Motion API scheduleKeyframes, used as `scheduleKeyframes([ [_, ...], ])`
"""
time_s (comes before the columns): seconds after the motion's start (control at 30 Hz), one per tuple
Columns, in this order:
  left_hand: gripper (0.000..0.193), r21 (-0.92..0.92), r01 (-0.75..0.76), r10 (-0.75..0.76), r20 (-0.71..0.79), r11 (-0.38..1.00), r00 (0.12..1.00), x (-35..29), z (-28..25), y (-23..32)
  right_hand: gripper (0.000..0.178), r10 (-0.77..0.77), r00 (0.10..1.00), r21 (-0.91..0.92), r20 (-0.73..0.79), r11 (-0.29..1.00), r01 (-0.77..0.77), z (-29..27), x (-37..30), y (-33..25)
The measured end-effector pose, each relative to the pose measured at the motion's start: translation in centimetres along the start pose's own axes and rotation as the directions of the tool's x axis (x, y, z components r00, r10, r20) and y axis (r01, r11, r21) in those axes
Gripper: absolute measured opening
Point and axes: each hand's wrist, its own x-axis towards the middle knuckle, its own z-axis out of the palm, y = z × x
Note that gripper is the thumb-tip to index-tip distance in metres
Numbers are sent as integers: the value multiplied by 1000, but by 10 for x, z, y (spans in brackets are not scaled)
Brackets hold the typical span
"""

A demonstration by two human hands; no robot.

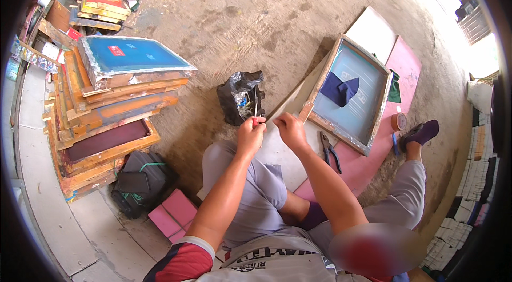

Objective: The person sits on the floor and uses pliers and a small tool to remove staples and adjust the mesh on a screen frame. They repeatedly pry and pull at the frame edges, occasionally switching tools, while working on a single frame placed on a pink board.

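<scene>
My left hand (249,135) is closed around a small tool with a red handle (258,121) and a thin metal shaft pointing away from me, which looks like a screwdriver. To its right, my right hand (291,131) has its fingers pinched together; what they hold, if anything, is too small to make out. Just beyond my left hand sits an open black plastic bag (230,101) with small bits in it. Right of my right hand lies a wooden screen-printing frame (367,146) with blue mesh and a folded navy cloth (340,89) on it. Pliers (329,152) lie near my right forearm.
The frame rests over white and pink boards (408,68). A tape roll (398,121) and dark green cloth (394,87) are beside it. Stacked screen frames (120,106) stand at left, above a dark case (141,180) and pink pieces (173,213). My legs flank the boards.
</scene>
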Motion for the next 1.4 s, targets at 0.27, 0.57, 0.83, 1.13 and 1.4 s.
scheduleKeyframes([
  [0.27,27,290,-130,99,119,948,988,13,22,-29,11,-65,994,-214,-87,976,45,-37,-80,82],
  [0.57,29,430,-181,129,146,884,981,22,23,-39,20,-157,985,-382,-76,917,117,-14,-78,76],
  [0.83,25,248,-74,53,90,966,995,19,19,-27,6,-160,977,-453,-141,888,80,2,-73,81],
  [1.13,12,-395,-176,27,-355,902,934,13,-7,-4,10,-105,979,-22,-172,994,103,51,0,-34],
  [1.4,13,-526,-170,-97,-442,833,892,17,-23,-2,29,204,974,-72,98,978,-197,79,65,-68],
])
